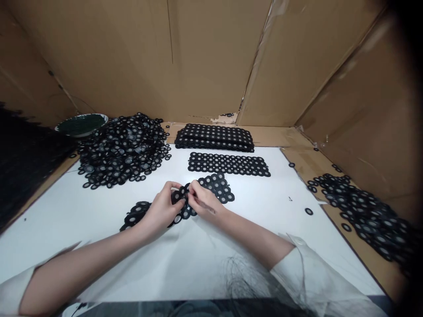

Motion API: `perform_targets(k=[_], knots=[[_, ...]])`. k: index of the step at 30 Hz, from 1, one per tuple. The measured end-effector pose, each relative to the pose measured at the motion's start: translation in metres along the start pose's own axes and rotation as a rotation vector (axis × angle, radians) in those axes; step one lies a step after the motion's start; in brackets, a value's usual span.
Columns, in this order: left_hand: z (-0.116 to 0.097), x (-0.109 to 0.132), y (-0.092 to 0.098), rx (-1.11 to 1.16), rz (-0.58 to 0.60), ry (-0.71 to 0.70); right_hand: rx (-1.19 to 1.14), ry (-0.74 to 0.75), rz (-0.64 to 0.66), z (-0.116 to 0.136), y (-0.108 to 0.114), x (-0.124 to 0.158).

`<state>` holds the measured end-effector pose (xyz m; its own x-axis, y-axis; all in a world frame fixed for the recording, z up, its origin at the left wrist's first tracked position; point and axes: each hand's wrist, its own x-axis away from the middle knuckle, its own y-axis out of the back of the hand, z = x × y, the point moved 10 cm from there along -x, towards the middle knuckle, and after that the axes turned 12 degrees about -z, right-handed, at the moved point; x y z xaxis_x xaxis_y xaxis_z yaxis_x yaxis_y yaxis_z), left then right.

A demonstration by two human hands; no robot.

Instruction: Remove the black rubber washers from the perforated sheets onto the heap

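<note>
Both hands are at a sheet of joined black rings with pale centres, which lies on the white tabletop in front of me. My left hand grips the sheet's raised middle, thumb and fingers closed on its rings. Close beside it, my right hand pinches at the same spot, its fingertips pressed together on the rings. A dark thin mark shows across the right hand; I cannot tell what it is. The sheet's left end sticks out past my left wrist, and its middle is partly hidden by my hands.
A heap of loose black rings lies at the left, beside a round dish. Behind my hands are a flat ring sheet and a stack of sheets. More rings pile at right. Cardboard walls enclose the table.
</note>
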<state>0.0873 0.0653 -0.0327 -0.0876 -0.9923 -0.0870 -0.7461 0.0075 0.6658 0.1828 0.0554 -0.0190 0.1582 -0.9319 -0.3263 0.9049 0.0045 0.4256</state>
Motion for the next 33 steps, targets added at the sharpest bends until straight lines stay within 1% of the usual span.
perform_targets(k=[2, 6, 7, 10, 13, 16, 20, 25, 33], knots=[[-0.002, -0.002, -0.001, 0.008, 0.059, -0.022, -0.024, -0.036, -0.01, -0.004, 0.001, -0.001], [0.001, -0.008, -0.003, 0.016, 0.271, -0.036, -0.104, -0.163, -0.07, -0.019, 0.008, -0.004], [0.003, -0.01, -0.001, -0.005, 0.292, -0.036, -0.146, -0.185, -0.084, -0.022, 0.01, -0.004], [0.01, -0.019, 0.009, -0.046, 0.294, -0.008, -0.282, -0.239, -0.111, -0.029, 0.013, -0.004], [0.009, -0.02, 0.008, -0.011, 0.343, -0.009, -0.306, -0.277, -0.097, -0.033, 0.015, 0.003], [0.007, -0.021, 0.007, -0.04, 0.342, -0.047, -0.276, -0.254, -0.057, -0.027, 0.017, 0.012], [0.006, -0.022, 0.006, -0.065, 0.335, -0.094, -0.204, -0.255, -0.049, -0.022, 0.019, 0.021], [0.0, -0.021, 0.007, -0.1, 0.276, -0.141, -0.156, -0.252, -0.026, -0.02, 0.017, 0.022], [-0.023, 0.001, 0.006, -0.169, 0.221, -0.182, -0.052, -0.192, -0.016, -0.015, 0.015, 0.022]])
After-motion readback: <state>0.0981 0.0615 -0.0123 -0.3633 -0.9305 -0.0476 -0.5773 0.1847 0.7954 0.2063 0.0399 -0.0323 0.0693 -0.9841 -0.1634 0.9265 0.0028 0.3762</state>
